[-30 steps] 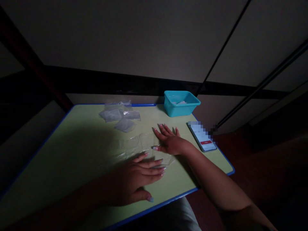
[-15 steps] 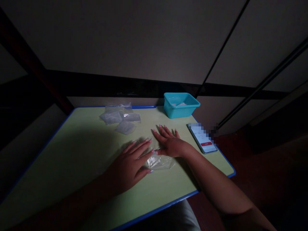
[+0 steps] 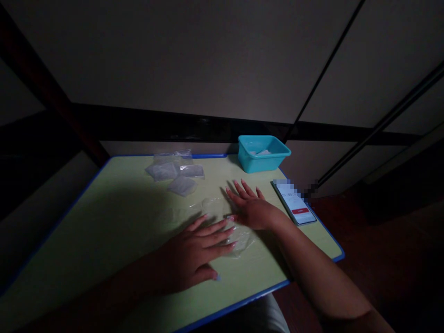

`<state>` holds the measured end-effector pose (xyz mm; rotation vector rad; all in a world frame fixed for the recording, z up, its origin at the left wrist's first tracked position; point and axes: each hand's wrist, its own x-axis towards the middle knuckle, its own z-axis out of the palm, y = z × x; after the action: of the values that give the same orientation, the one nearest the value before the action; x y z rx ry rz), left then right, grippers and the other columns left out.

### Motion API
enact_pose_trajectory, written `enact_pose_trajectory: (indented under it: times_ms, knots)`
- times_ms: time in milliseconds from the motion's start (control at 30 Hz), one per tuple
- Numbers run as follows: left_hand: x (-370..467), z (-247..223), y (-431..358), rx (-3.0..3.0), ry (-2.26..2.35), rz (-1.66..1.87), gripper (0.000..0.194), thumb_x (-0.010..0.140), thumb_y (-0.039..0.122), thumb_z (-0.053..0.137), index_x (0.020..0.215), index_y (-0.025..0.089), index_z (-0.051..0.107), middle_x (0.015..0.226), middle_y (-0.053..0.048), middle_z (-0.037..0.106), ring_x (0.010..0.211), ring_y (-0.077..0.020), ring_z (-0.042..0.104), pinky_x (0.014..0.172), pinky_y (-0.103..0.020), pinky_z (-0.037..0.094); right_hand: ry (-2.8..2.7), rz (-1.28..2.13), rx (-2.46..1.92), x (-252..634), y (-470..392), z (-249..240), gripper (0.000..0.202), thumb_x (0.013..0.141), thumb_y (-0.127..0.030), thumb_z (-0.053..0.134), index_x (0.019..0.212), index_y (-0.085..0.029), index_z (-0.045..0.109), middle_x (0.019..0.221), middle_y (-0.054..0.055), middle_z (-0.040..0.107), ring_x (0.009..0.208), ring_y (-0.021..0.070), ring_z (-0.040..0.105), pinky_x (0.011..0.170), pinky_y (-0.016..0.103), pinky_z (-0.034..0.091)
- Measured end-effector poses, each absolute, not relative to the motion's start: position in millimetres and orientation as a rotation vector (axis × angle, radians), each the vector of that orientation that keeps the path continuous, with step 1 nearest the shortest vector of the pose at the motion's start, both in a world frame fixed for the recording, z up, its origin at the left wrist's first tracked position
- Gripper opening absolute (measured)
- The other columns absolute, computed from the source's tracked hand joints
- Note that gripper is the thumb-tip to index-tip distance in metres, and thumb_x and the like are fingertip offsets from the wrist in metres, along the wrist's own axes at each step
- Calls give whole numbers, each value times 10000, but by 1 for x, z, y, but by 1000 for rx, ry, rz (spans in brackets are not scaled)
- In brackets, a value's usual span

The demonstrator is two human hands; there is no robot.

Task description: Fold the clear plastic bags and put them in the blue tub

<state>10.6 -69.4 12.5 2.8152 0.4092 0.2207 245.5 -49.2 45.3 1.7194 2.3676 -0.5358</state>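
A clear plastic bag (image 3: 214, 206) lies on the light green table, partly covered by both hands. My left hand (image 3: 199, 249) rests over its near left part, palm down with the fingers spread. My right hand (image 3: 253, 208) is at the bag's right side, fingers stretched toward the back of the table and thumb touching the plastic. Neither hand grips anything. Beyond them, several flat clear bags (image 3: 182, 185) lie overlapping at the back left; what they contain is too dim to make out.
A turquoise plastic basket (image 3: 263, 163) holding whitish pieces stands at the back right. A phone (image 3: 294, 203) with a lit screen lies along the right edge. The table (image 3: 104, 208) has a blue rim, and a panelled wall rises behind it.
My left hand has slid nearer to me across the bag, uncovering more of its far part. My right hand has shifted slightly right, and the view has moved a little.
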Motion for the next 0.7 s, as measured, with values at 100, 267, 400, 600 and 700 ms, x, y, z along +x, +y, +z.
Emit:
enact_pose_trajectory:
  times_ms: [100, 267, 400, 600, 700]
  knots:
    - [10, 16, -71, 2726, 285, 116, 656, 856, 559, 544, 1435, 382, 294, 1493, -17, 347, 1387, -273, 280, 1147, -520, 108, 2372, -549, 1718, 246, -49, 45, 830, 862, -528, 483, 1503, -284, 17, 1545, 49, -164, 1394, 290, -199, 1083, 614, 4]
    - [10, 19, -73, 2731, 371, 33, 706, 871, 589, 490, 1468, 367, 187, 1546, -57, 160, 1416, -305, 163, 1122, -583, 87, 2369, -556, 1664, 248, -47, 41, 870, 847, -556, 498, 1501, -278, -5, 1544, 67, -165, 1404, 286, -175, 1076, 626, 28]
    - [7, 18, -74, 2725, 460, -108, 745, 860, 579, 515, 1470, 373, 141, 1548, -78, 99, 1416, -334, 131, 1082, -639, 150, 2349, -623, 1597, 249, -44, 41, 911, 836, -563, 528, 1499, -251, -12, 1540, 102, -160, 1412, 284, -140, 1083, 610, 72]
    - [5, 17, -74, 2713, 446, -76, 715, 824, 564, 585, 1424, 473, 207, 1552, -55, 33, 1407, -387, 84, 1044, -700, 120, 2352, -638, 1614, 253, -40, 42, 872, 855, -574, 509, 1496, -281, -6, 1541, 99, -156, 1412, 277, -141, 1078, 617, 61]
    - [5, 16, -73, 2693, 450, -88, 702, 824, 619, 542, 1424, 475, 206, 1554, -61, 21, 1406, -402, 58, 1034, -716, 88, 2365, -639, 1662, 254, -40, 39, 790, 898, -612, 376, 1496, -277, -19, 1543, 90, -154, 1412, 274, -144, 1073, 626, 55]
